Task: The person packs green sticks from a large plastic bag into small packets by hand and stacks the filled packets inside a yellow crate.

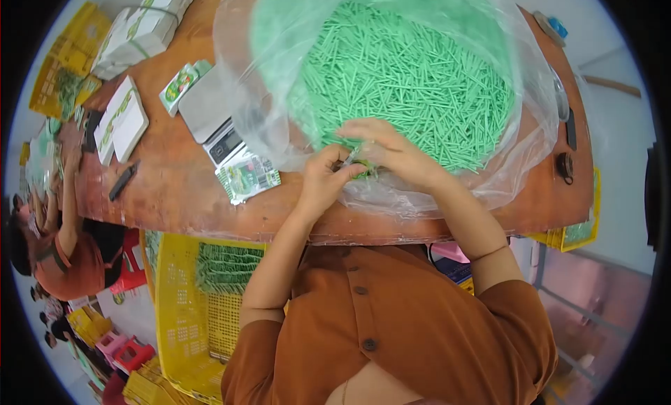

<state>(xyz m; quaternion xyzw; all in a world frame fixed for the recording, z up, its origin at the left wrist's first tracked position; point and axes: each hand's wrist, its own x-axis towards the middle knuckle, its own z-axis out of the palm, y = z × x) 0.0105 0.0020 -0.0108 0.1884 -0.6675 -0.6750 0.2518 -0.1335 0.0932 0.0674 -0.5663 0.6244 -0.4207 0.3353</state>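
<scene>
My left hand (325, 178) pinches a small green and silver packet (354, 156) between thumb and fingers, at the near edge of a big clear plastic bag (279, 104). My right hand (391, 153) is over the bag's near side, right beside the packet, its fingers stretched out and slightly blurred. Whether it touches the packet is hard to tell. Heaped inside the bag are many thin light-green sticks (412, 83). Left of my hands, a green and silver packet (248, 176) lies against a digital scale (224, 141) with a metal plate.
A green and white pack (180, 87), stacked white cartons (122, 122) and a black tool (124, 181) lie leftward on the wooden table (293, 223). A yellow crate (178, 300) with green packets stands below. Another person (66, 265) sits at the left. A black roll (565, 166) lies right.
</scene>
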